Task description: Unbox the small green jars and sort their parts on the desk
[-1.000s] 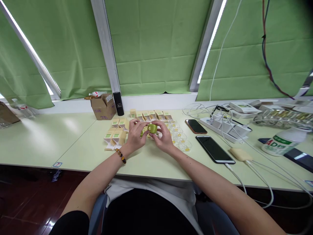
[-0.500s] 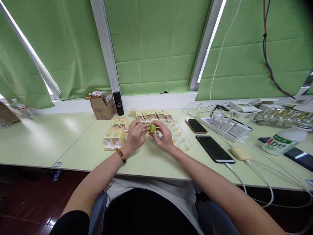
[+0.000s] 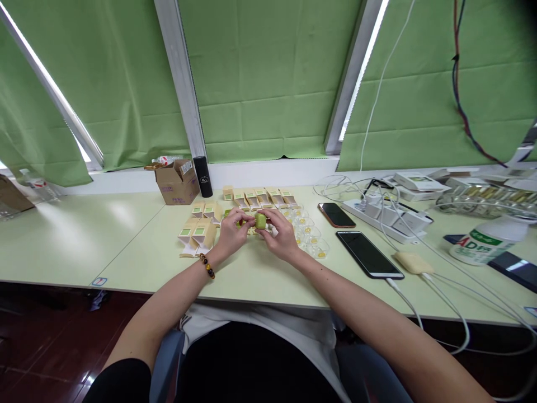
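Observation:
Between the thumb and fingers of my right hand [image 3: 279, 234] is a small glossy green rounded cube [image 3: 260, 221], held just above the table. My left hand [image 3: 233, 230] is closed in a pinch at the cube's left side; what its fingertips hold, if anything, is too small to make out. Several open cream cartons with green labels [image 3: 200, 231] stand to the left of my hands, and a row of similar cartons [image 3: 262, 197] is behind them. Clear plastic cups with yellow bits inside [image 3: 312, 240] sit to the right of my right hand. More green pieces are partly hidden behind my left hand.
Two phones [image 3: 369, 254] lie to the right, one plugged into a white cable. Beyond them are a power strip [image 3: 384, 221] with chargers, a white bottle [image 3: 489, 242] and tangled cables. A cardboard box [image 3: 176, 183] and a black cylinder [image 3: 203, 177] stand at the back left.
My left hand has shifted slightly, its fingers still at the green cube's left side. The cube has moved a little to the left and tilted slightly in my right hand.

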`<state>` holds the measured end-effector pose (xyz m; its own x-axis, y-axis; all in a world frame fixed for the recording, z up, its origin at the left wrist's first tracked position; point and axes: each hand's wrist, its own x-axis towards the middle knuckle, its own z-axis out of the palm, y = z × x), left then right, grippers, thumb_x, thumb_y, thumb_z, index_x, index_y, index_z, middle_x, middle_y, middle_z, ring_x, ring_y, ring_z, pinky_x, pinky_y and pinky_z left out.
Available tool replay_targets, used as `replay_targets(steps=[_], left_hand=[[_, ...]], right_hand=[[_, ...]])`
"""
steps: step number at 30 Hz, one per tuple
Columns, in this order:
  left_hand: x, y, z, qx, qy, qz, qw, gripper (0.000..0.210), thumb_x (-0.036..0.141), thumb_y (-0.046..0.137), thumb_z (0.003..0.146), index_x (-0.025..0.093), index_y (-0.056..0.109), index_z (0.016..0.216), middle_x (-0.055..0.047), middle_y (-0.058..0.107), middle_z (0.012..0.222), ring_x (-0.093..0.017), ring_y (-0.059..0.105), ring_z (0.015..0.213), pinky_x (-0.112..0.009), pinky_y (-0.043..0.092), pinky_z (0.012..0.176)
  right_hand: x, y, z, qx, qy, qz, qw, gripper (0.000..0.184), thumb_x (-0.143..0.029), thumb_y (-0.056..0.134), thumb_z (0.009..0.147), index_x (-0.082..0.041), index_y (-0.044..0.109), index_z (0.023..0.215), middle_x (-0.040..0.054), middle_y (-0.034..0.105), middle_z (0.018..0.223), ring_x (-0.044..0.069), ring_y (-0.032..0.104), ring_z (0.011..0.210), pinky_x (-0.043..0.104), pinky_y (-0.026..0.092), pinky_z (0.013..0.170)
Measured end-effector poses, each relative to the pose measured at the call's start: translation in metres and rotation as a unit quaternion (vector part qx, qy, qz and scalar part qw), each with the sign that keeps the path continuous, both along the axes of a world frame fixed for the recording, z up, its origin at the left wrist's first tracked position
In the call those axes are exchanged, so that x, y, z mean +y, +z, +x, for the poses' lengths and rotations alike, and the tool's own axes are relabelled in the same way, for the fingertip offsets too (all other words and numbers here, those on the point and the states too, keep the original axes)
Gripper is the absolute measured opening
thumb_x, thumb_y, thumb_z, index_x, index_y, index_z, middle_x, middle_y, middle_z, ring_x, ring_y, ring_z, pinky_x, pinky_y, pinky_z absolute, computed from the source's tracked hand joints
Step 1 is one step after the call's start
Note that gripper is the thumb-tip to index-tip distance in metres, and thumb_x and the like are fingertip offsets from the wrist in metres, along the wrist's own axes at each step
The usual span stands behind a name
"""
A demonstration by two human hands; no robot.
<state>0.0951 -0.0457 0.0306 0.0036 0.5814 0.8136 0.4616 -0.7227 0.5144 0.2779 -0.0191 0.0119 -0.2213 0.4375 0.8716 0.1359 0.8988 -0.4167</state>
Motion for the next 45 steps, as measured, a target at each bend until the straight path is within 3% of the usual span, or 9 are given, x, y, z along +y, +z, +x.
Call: replay_targets(steps=[10, 16, 19, 22, 25, 30, 35, 40, 45], left_hand=[[0.005, -0.003, -0.003, -0.027, -0.033, -0.075, 0.996, 0.017, 0.033, 0.077, 0.089, 0.018, 0.074, 0.083, -0.004, 0.069, 0.085, -0.014, 0.061, 0.073, -0.028, 0.052, 0.067], [0.008, -0.002, -0.002, -0.039, -0.016, -0.084, 0.996, 0.018, 0.034, 0.078, 0.089, 0.018, 0.075, 0.085, -0.005, 0.07, 0.086, -0.016, 0.063, 0.076, -0.031, 0.052, 0.07], [0.005, 0.001, -0.005, -0.012, -0.008, -0.065, 0.998, 0.018, 0.032, 0.079, 0.089, 0.019, 0.076, 0.101, -0.009, 0.073, 0.1, -0.021, 0.067, 0.093, -0.033, 0.054, 0.077], [0.001, 0.005, -0.009, 0.041, -0.005, -0.038, 0.998, 0.042, 0.031, 0.08, 0.09, 0.024, 0.07, 0.13, -0.012, 0.073, 0.119, -0.027, 0.062, 0.117, -0.039, 0.055, 0.09], [0.001, 0.008, -0.012, 0.094, 0.004, -0.009, 0.996, 0.054, 0.032, 0.081, 0.09, 0.027, 0.064, 0.141, -0.012, 0.071, 0.129, -0.03, 0.055, 0.127, -0.048, 0.053, 0.102], [0.008, 0.003, -0.014, 0.146, -0.008, 0.013, 0.989, 0.052, 0.028, 0.083, 0.088, 0.026, 0.067, 0.138, -0.012, 0.072, 0.126, -0.031, 0.054, 0.126, -0.054, 0.051, 0.109], [0.01, 0.001, -0.014, 0.129, -0.013, 0.019, 0.991, 0.046, 0.025, 0.083, 0.088, 0.025, 0.071, 0.132, -0.011, 0.074, 0.121, -0.03, 0.057, 0.123, -0.053, 0.053, 0.107], [0.006, 0.003, -0.012, 0.121, -0.004, 0.044, 0.992, 0.041, 0.022, 0.085, 0.085, 0.023, 0.073, 0.124, -0.011, 0.075, 0.115, -0.029, 0.06, 0.119, -0.051, 0.056, 0.102], [0.003, 0.0, -0.007, 0.143, -0.01, 0.085, 0.986, 0.041, 0.022, 0.084, 0.086, 0.023, 0.073, 0.126, -0.011, 0.076, 0.115, -0.029, 0.057, 0.12, -0.051, 0.056, 0.102]], right_hand=[[0.003, -0.003, 0.002, -0.017, 0.024, -0.006, 1.0, 0.041, -0.031, 0.066, 0.098, -0.031, 0.063, 0.139, 0.0125, 0.065, 0.131, 0.029, 0.067, 0.117, 0.047, 0.069, 0.088], [-0.001, 0.004, -0.001, 0.001, 0.046, -0.055, 0.997, 0.045, -0.035, 0.069, 0.097, -0.032, 0.065, 0.141, 0.0123, 0.06, 0.135, 0.028, 0.066, 0.12, 0.045, 0.067, 0.09], [-0.002, 0.008, -0.002, 0.006, 0.025, -0.052, 0.998, 0.042, -0.035, 0.066, 0.099, -0.033, 0.066, 0.141, 0.0123, 0.058, 0.135, 0.028, 0.063, 0.124, 0.049, 0.063, 0.099], [0.001, 0.008, 0.0, -0.003, -0.004, -0.029, 1.0, 0.05, -0.031, 0.066, 0.098, -0.034, 0.058, 0.147, 0.0121, 0.062, 0.134, 0.03, 0.064, 0.123, 0.053, 0.061, 0.102], [0.007, 0.005, 0.003, -0.017, -0.018, 0.016, 1.0, 0.057, -0.026, 0.066, 0.097, -0.033, 0.05, 0.152, 0.0123, 0.067, 0.131, 0.031, 0.067, 0.119, 0.055, 0.061, 0.099], [0.013, -0.001, 0.004, -0.064, -0.022, 0.094, 0.993, 0.043, -0.021, 0.059, 0.1, -0.031, 0.056, 0.141, 0.0132, 0.07, 0.132, 0.032, 0.066, 0.125, 0.059, 0.059, 0.105], [0.007, 0.003, 0.007, -0.06, -0.02, 0.072, 0.995, 0.036, -0.027, 0.061, 0.1, -0.029, 0.063, 0.136, 0.0142, 0.067, 0.138, 0.034, 0.064, 0.131, 0.061, 0.057, 0.11], [0.002, 0.009, 0.006, -0.029, -0.068, 0.058, 0.996, 0.022, -0.027, 0.061, 0.1, -0.03, 0.076, 0.115, 0.0126, 0.067, 0.116, 0.032, 0.067, 0.109, 0.054, 0.062, 0.089], [0.003, 0.009, 0.003, -0.047, -0.146, 0.095, 0.984, 0.02, -0.02, 0.062, 0.096, -0.029, 0.079, 0.096, 0.0097, 0.065, 0.096, 0.029, 0.06, 0.096, 0.046, 0.057, 0.076]])
